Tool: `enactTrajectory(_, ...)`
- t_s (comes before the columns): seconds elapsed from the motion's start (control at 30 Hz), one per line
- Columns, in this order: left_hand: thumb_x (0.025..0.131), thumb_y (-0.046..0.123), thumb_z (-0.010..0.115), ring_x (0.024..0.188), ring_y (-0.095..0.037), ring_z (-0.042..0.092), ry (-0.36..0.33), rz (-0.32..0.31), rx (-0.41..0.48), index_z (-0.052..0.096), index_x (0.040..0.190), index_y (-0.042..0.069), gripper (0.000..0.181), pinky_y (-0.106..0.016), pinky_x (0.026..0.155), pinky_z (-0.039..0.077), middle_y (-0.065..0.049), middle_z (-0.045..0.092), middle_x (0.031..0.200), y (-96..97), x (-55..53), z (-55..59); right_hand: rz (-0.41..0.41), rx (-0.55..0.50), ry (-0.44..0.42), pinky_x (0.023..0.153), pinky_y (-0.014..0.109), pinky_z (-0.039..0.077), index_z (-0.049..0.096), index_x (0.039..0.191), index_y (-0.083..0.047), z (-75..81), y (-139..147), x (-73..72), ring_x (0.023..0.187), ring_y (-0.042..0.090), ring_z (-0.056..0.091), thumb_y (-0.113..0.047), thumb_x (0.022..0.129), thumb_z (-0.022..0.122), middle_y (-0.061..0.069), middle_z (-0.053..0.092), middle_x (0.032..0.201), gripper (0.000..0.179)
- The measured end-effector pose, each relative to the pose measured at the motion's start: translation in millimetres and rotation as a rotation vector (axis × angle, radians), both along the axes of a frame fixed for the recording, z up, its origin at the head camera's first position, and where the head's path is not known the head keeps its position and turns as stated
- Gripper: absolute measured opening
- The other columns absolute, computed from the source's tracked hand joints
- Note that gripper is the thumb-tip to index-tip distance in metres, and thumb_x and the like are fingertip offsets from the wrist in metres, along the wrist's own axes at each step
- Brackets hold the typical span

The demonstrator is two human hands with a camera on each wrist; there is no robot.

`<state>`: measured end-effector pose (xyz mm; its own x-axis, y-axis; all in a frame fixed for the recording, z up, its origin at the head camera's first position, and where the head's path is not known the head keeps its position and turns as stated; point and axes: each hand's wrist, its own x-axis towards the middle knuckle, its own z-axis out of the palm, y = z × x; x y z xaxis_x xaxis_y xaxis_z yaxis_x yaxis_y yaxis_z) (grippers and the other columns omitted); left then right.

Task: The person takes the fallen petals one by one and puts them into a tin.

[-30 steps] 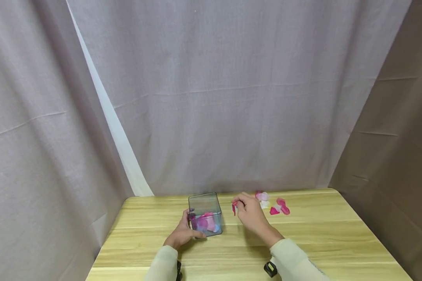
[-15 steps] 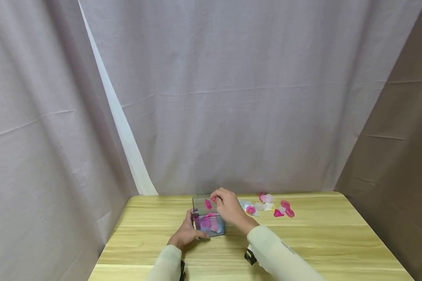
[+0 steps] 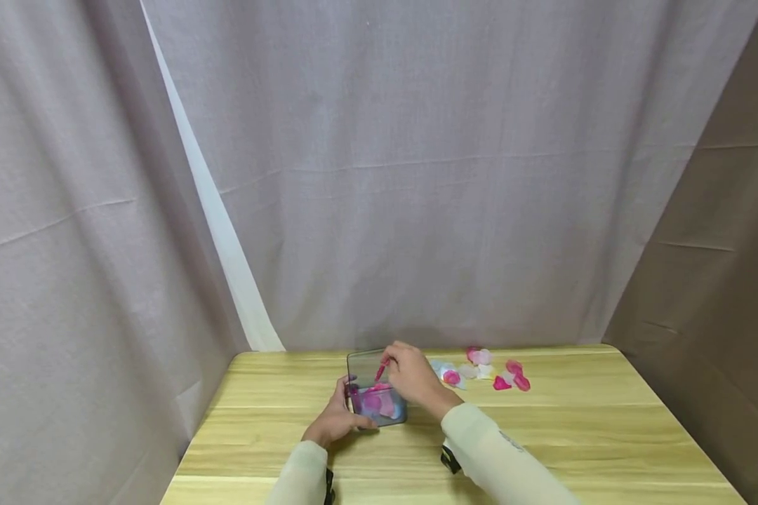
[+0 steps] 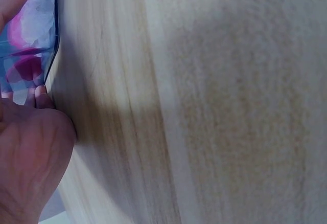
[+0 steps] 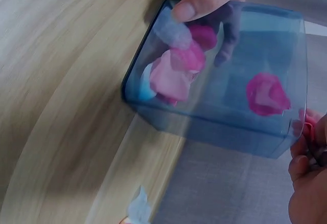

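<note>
A clear bluish plastic box (image 3: 369, 365) stands on the table with its open top up. My left hand (image 3: 340, 423) grips its near left side, the thumb (image 5: 196, 4) across the near wall in the right wrist view. Several artificial petals (image 5: 171, 75), pink, white and blue, lie in the bottom of the box. At the mouth of the box, my right hand (image 3: 412, 374) pinches bright pink petal material (image 5: 309, 124). Another pink petal (image 5: 266, 94) shows high inside the box, apart from the fingertips in the right wrist view.
Loose petals lie right of the box: blue and pink ones (image 3: 451, 377) nearby, white ones (image 3: 483, 372) beyond, and pink ones (image 3: 516, 375) farther right. A grey curtain (image 3: 442, 210) hangs behind the wooden table (image 3: 543, 435).
My right hand has moved left from beside the loose petals to the box mouth, carrying pink petal material. My left hand still holds the box. The view has shifted slightly.
</note>
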<state>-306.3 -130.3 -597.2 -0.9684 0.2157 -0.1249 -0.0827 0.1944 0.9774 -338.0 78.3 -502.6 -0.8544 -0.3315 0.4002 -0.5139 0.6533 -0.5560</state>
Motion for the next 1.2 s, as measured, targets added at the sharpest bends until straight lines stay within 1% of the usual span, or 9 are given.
enactTrajectory(0.07,0.071,0.003,0.092,0.138,-0.039,0.050,0.001,0.006,-0.006,0.021,0.163,0.009,0.116,-0.068,0.127,0.029,-0.024,0.044,0.158,0.3,0.0,-0.1,-0.015,0.020,0.020,0.076,0.029,0.057,0.076,0.091,-0.013,-1.2,5,0.1,0.083,0.011,0.063,0.000,0.095,0.056,-0.005,0.067,0.089,0.024)
enactTrajectory(0.17,0.072,0.003,0.092,0.139,-0.039,0.050,0.008,0.007,-0.016,0.021,0.163,0.008,0.116,-0.067,0.127,0.031,-0.023,0.045,0.157,0.4,-0.4,-0.8,-0.026,0.015,0.052,0.074,0.029,0.055,0.074,0.087,-0.012,-5.5,14,-0.2,0.079,0.010,0.060,0.001,0.095,0.057,-0.006,0.064,0.087,0.023)
enactTrajectory(0.33,0.071,0.001,0.092,0.141,-0.041,0.049,0.033,0.004,-0.014,0.023,0.162,0.007,0.114,-0.067,0.127,0.030,-0.024,0.047,0.155,0.2,-0.8,-0.4,-0.023,-0.043,0.104,0.069,0.025,0.051,0.069,0.082,-0.013,-16.3,29,0.2,0.074,0.007,0.055,0.005,0.093,0.058,-0.007,0.060,0.082,0.024)
enactTrajectory(0.47,0.071,0.001,0.092,0.143,-0.043,0.047,0.052,0.005,-0.015,0.024,0.161,0.006,0.113,-0.067,0.127,0.031,-0.025,0.046,0.156,-0.8,-2.0,0.6,-0.032,-0.067,0.133,0.069,0.026,0.052,0.068,0.082,-0.013,-23.8,35,2.4,0.075,0.007,0.055,0.006,0.093,0.059,-0.007,0.060,0.081,0.023)
enactTrajectory(0.57,0.071,0.002,0.092,0.140,-0.042,0.050,0.044,0.003,-0.020,0.022,0.162,0.006,0.114,-0.066,0.126,0.034,-0.025,0.046,0.156,-1.7,-2.7,0.4,-0.036,-0.055,0.130,0.073,0.028,0.054,0.070,0.083,-0.013,-27.8,39,4.3,0.079,0.008,0.059,0.005,0.093,0.060,-0.007,0.062,0.083,0.023)
enactTrajectory(0.77,0.071,0.002,0.092,0.138,-0.041,0.052,0.028,0.001,-0.016,0.021,0.163,0.006,0.116,-0.067,0.126,0.033,-0.026,0.045,0.157,-1.9,-1.7,-0.8,-0.040,-0.042,0.091,0.080,0.032,0.058,0.075,0.088,-0.013,-34.3,44,9.5,0.086,0.011,0.065,0.005,0.094,0.060,-0.007,0.068,0.089,0.024)
enactTrajectory(0.97,0.071,0.002,0.092,0.140,-0.043,0.050,0.040,0.011,-0.022,0.021,0.162,0.005,0.116,-0.068,0.126,0.032,-0.026,0.045,0.157,0.5,-0.2,-0.2,-0.071,-0.048,0.041,0.077,0.025,0.055,0.081,0.095,-0.017,-39.2,48,15.8,0.084,0.005,0.060,0.003,0.095,0.061,-0.013,0.067,0.089,0.029)
enactTrajectory(1.2,0.070,0.002,0.093,0.139,-0.042,0.051,0.038,0.016,-0.023,0.023,0.162,0.007,0.116,-0.067,0.126,0.033,-0.024,0.048,0.155,1.3,-0.9,-1.8,-0.082,-0.054,0.045,0.076,0.025,0.054,0.082,0.098,-0.018,-42.2,50,18.7,0.083,0.005,0.059,0.001,0.096,0.062,-0.013,0.067,0.091,0.028)
